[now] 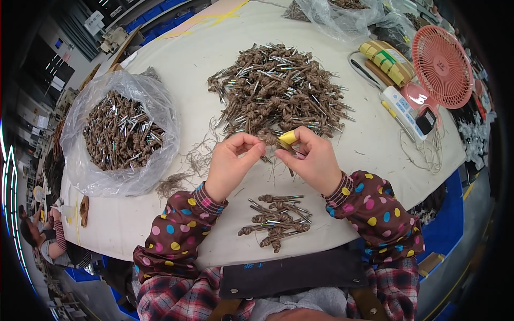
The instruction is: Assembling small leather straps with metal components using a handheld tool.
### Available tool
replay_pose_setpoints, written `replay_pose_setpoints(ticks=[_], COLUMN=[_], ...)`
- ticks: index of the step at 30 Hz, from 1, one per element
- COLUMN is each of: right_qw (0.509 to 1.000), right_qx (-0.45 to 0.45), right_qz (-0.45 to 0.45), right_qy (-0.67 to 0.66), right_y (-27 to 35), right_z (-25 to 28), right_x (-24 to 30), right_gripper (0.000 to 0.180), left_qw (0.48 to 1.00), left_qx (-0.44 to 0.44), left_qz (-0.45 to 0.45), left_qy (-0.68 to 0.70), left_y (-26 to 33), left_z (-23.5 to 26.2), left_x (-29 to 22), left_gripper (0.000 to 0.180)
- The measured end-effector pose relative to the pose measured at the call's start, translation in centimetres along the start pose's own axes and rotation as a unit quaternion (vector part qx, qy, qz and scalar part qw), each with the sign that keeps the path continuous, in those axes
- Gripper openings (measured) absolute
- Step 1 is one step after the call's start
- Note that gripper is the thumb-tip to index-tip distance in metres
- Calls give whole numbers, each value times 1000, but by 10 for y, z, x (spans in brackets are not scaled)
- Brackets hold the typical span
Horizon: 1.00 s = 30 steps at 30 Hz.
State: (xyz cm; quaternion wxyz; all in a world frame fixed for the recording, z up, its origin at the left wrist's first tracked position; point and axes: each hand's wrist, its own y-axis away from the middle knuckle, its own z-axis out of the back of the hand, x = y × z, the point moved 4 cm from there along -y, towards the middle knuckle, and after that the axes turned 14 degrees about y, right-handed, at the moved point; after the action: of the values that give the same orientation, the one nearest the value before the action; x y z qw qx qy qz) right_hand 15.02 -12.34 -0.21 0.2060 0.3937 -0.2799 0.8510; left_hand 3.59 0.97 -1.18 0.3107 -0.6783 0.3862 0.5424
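Observation:
My left hand (230, 163) pinches one end of a brown knotted cord (269, 138), its thumb and forefinger closed. At the cord's other side, my right hand (317, 163) is closed as well, with fingers bent round it. A small yellow piece (288, 137) shows at the right forefinger; whether it is tape wrapped on the finger or part of a tool, I cannot make out. Just beyond both hands rises a large pile of similar knotted cords (281, 88) with shiny metal tips. Nearer me, between my forearms, lies a small group of them (277, 219).
Left of the pile stands a clear plastic bag (166, 115) filled with such cords. Loose thread scraps (172, 183) lie beside it. At right are a pink fan (441, 67), a white power strip (404, 109), a yellow-taped bundle (388, 61) and a cable. Another person (45, 235) sits far left.

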Motion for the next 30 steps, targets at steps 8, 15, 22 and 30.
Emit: replay_pose_setpoints(ticks=[8, 15, 22, 30], right_qw=[989, 937, 906, 897], right_qx=[68, 174, 220, 240], right_qz=[-69, -232, -265, -254], right_qy=[-111, -196, -248, -271], right_y=[-8, -6, 0, 2], right_z=[-10, -5, -8, -11], right_x=[-32, -27, -18, -20], right_gripper=[17, 16, 18, 17], left_qw=[809, 772, 735, 711], left_qx=[-50, 8, 51, 53], left_qz=[-272, -377, -426, -468], left_qy=[-518, -512, -525, -523], left_y=[-4, 11, 11, 14], left_z=[11, -20, -18, -20], left_x=[-31, -44, -27, -36], left_gripper=[18, 32, 27, 22])
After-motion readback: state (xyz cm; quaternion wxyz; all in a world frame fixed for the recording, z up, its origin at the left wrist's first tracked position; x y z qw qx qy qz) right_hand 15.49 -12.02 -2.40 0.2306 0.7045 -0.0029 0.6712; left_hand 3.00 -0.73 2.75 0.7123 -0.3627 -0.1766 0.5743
